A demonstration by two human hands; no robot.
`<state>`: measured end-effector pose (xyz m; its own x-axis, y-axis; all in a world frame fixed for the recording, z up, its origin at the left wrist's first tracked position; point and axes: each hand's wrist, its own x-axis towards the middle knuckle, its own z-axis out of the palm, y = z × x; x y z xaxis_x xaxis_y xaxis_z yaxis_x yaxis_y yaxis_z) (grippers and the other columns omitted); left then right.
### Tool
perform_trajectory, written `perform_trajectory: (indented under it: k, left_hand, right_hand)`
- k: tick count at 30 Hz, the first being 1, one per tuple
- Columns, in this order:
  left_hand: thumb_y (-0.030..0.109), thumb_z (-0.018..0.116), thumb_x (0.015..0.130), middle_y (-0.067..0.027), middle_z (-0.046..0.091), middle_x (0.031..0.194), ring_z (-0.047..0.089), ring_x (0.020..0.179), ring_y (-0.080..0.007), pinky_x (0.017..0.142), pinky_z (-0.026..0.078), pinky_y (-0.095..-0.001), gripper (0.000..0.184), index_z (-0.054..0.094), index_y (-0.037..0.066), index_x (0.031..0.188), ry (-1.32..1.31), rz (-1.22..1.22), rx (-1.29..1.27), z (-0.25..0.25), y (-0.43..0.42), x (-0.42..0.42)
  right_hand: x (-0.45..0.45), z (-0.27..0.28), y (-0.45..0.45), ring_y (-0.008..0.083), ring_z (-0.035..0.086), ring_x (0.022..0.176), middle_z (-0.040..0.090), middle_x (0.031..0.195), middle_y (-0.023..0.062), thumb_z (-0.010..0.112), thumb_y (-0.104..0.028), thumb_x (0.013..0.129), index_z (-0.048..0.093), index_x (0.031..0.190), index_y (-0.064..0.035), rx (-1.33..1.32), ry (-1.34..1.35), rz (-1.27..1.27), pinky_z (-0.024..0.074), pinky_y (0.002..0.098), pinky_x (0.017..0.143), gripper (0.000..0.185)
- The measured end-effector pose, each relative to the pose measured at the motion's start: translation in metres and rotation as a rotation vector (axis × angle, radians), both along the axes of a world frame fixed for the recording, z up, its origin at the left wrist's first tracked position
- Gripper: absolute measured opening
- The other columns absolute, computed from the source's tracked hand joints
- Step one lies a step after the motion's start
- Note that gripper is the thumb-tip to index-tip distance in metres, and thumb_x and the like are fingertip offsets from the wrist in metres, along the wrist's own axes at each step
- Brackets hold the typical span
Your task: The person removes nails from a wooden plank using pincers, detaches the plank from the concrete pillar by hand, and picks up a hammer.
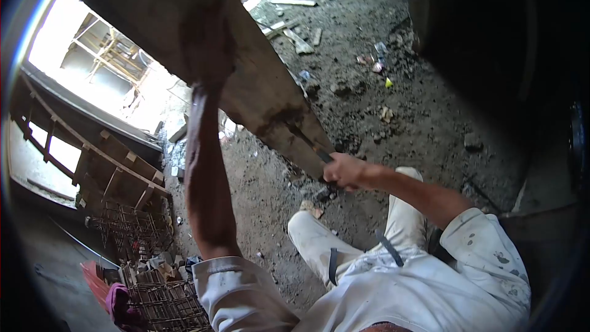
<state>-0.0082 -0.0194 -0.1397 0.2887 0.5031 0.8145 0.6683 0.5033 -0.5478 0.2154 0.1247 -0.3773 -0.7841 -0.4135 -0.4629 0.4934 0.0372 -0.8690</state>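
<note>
A concrete column [261,80] runs from the upper left down towards the middle of the view. My left hand [208,43] is raised against its face, in deep shade, and looks flat with fingers stretched out. Lower down, my right hand [345,171] is closed around the handle of a slim, dark hand tool [302,136]. The tool's far end meets the column at a rough, dark patch [286,117]. From this angle I cannot make out the exact shape of the tool's tip.
Rubble, wood scraps [294,2] and litter [376,61] cover the dirt floor [362,110]. Rusty steel rebar cages [163,301] lie at lower left, beside a purple cloth [120,301]. A wooden frame [92,147] stands by the bright opening. A dark mass fills the upper right.
</note>
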Motion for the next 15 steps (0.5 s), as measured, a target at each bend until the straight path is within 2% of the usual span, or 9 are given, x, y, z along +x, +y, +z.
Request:
perform_trajectory:
  k: [2,4,5,6,7,8,9,10,15]
  left_hand:
    - [0.015,0.062,0.088,-0.0149,0.065,0.109,0.061,0.101,-0.0346,0.091,0.046,-0.0472,0.033,0.062,0.011,0.121,0.112,-0.002,0.019,0.002,-0.003,-0.063]
    - [0.016,0.063,0.088,-0.0152,0.065,0.108,0.062,0.099,-0.0356,0.089,0.047,-0.0471,0.032,0.062,0.010,0.120,0.221,0.003,0.040,-0.015,-0.005,-0.070]
    - [0.015,0.060,0.091,-0.0166,0.064,0.112,0.061,0.103,-0.0356,0.093,0.046,-0.0462,0.032,0.061,0.007,0.122,0.109,0.030,0.005,-0.010,-0.009,-0.042]
    - [0.014,0.057,0.094,-0.0179,0.064,0.117,0.060,0.108,-0.0355,0.097,0.044,-0.0453,0.032,0.059,0.004,0.125,-0.004,0.055,-0.030,-0.004,-0.008,-0.024]
    - [0.014,0.057,0.094,-0.0179,0.064,0.117,0.060,0.108,-0.0355,0.097,0.044,-0.0453,0.032,0.059,0.004,0.125,-0.039,0.055,-0.037,-0.001,-0.009,-0.029]
    - [0.014,0.057,0.095,-0.0182,0.064,0.114,0.061,0.104,-0.0354,0.093,0.046,-0.0451,0.029,0.060,0.004,0.122,0.101,0.057,-0.027,0.002,-0.013,-0.045]
    - [0.014,0.056,0.095,-0.0184,0.064,0.112,0.062,0.100,-0.0353,0.088,0.048,-0.0449,0.026,0.061,0.004,0.119,0.247,0.058,-0.017,0.002,-0.017,-0.055]
    - [0.014,0.056,0.095,-0.0184,0.064,0.112,0.062,0.100,-0.0353,0.088,0.048,-0.0449,0.026,0.061,0.004,0.119,0.221,0.060,-0.023,0.000,-0.013,-0.049]
    - [0.006,0.050,0.095,-0.0156,0.062,0.122,0.056,0.115,-0.0337,0.102,0.040,-0.0428,0.035,0.058,0.008,0.128,-0.044,0.056,0.059,-0.005,0.006,0.005]
  right_hand:
    - [0.013,0.002,-0.010,0.0135,0.056,0.072,0.054,0.088,0.0074,0.056,-0.022,0.085,0.046,0.115,-0.0019,-0.713,-0.248,-0.118,0.0452,0.0288,0.058,0.037]
    - [0.023,0.007,-0.019,0.0158,0.059,0.075,0.055,0.090,0.0097,0.056,-0.022,0.085,0.046,0.117,-0.0005,-0.998,-0.322,-0.147,0.0478,0.0299,0.061,0.040]
    - [0.023,0.008,-0.016,0.0169,0.060,0.076,0.056,0.092,0.0109,0.056,-0.022,0.085,0.045,0.118,0.0002,-0.938,-0.286,-0.155,0.0491,0.0305,0.063,0.041]
    - [0.020,0.011,-0.009,0.0181,0.061,0.078,0.056,0.093,0.0120,0.056,-0.021,0.085,0.045,0.120,0.0008,-0.653,-0.142,-0.178,0.0503,0.0310,0.064,0.043]
    - [0.017,0.018,-0.002,0.0192,0.062,0.079,0.057,0.094,0.0131,0.056,-0.021,0.085,0.045,0.121,0.0015,0.042,0.187,-0.148,0.0516,0.0316,0.065,0.044]
    - [0.020,0.021,-0.007,0.0203,0.064,0.081,0.057,0.096,0.0143,0.055,-0.021,0.085,0.044,0.122,0.0022,0.914,0.501,-0.096,0.0529,0.0321,0.067,0.045]
    - [0.024,0.018,-0.012,0.0215,0.065,0.082,0.058,0.097,0.0154,0.055,-0.021,0.085,0.044,0.124,0.0029,1.237,0.587,-0.122,0.0542,0.0327,0.068,0.047]
    - [0.024,0.015,-0.011,0.0215,0.065,0.082,0.058,0.097,0.0154,0.055,-0.021,0.085,0.044,0.124,0.0029,1.231,0.566,-0.105,0.0542,0.0327,0.068,0.047]
    - [0.015,0.007,-0.008,0.0161,0.053,0.064,0.052,0.085,0.0097,0.054,-0.021,0.086,0.044,0.116,0.0046,0.351,0.241,-0.042,0.0500,0.0285,0.058,0.041]
